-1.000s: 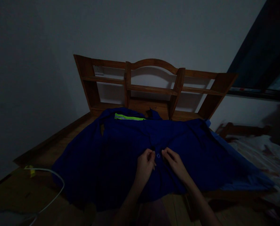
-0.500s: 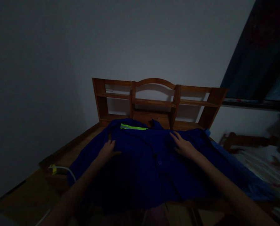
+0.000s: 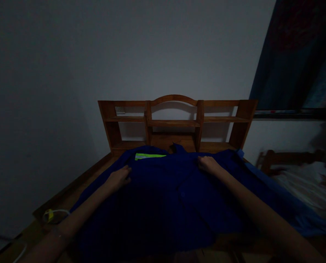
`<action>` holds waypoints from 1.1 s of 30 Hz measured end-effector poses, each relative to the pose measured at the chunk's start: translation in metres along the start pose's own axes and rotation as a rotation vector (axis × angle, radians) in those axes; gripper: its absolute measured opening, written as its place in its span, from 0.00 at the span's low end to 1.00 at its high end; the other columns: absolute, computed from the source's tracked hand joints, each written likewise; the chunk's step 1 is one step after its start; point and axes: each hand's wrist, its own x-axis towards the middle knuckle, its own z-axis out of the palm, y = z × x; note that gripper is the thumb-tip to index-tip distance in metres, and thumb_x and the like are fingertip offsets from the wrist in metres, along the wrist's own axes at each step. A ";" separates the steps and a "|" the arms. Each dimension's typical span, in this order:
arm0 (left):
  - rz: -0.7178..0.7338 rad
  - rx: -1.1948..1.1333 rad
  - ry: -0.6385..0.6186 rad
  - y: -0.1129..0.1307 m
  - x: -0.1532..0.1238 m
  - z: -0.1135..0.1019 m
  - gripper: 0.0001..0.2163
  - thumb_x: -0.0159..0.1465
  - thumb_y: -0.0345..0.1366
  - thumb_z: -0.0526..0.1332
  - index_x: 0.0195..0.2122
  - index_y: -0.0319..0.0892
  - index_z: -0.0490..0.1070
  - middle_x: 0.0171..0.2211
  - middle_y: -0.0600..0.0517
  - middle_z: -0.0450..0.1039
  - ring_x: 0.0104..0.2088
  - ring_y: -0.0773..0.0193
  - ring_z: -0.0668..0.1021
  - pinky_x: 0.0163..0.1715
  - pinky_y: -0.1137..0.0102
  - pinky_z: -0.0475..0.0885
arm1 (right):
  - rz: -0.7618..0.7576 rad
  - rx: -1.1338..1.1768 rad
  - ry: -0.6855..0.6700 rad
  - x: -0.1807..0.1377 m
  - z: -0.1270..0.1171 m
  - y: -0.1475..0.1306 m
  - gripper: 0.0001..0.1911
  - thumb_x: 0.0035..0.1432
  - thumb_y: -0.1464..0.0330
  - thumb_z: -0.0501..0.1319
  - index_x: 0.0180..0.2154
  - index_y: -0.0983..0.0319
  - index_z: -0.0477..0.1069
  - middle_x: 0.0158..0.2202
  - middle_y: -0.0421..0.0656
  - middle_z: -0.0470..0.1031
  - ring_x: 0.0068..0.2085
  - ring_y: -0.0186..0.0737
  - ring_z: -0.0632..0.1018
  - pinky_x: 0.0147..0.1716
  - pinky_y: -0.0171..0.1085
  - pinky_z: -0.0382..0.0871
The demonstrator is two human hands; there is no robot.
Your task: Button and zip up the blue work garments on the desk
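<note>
A dark blue jacket (image 3: 157,197) with a bright yellow-green reflective strip (image 3: 150,156) is spread over the desk in front of me. On its left part, my left hand (image 3: 120,178) has its fingers curled and pinched on the cloth. My right hand (image 3: 207,164) is closed on the upper edge of the jacket, right of its button front. Dim light hides the folds and most of the lower jacket.
A wooden shelf unit (image 3: 173,123) stands behind the jacket against the wall. At the left lies a white cable (image 3: 61,210) with a yellow tag. Lighter blue cloth (image 3: 305,215) hangs at the right, near a bed with pale bedding (image 3: 307,182). A dark curtain (image 3: 291,73) hangs above.
Both hands had fingers stretched out over the jacket; now they are closed on its cloth. The view has shifted slightly, and the jacket's front lies a little differently.
</note>
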 end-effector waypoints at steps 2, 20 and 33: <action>-0.086 0.053 0.165 0.002 0.014 -0.011 0.14 0.60 0.38 0.52 0.47 0.43 0.63 0.47 0.44 0.66 0.43 0.56 0.74 0.42 0.65 0.67 | 0.038 0.068 0.074 0.015 -0.010 0.007 0.10 0.57 0.71 0.54 0.42 0.66 0.66 0.33 0.50 0.75 0.34 0.41 0.77 0.33 0.32 0.64; 0.297 -0.957 -0.334 0.159 0.092 0.042 0.17 0.55 0.47 0.59 0.34 0.37 0.74 0.26 0.47 0.75 0.25 0.63 0.77 0.23 0.72 0.71 | -0.332 0.838 -0.043 0.006 0.003 -0.044 0.10 0.54 0.69 0.57 0.39 0.64 0.72 0.34 0.42 0.74 0.32 0.34 0.74 0.33 0.33 0.68; 0.596 -0.747 -0.061 0.172 0.103 0.078 0.13 0.58 0.40 0.61 0.44 0.49 0.72 0.34 0.53 0.69 0.32 0.69 0.72 0.32 0.76 0.66 | -0.303 0.774 -0.328 -0.025 0.035 -0.023 0.26 0.44 0.64 0.67 0.48 0.56 0.69 0.40 0.40 0.69 0.36 0.34 0.72 0.34 0.32 0.66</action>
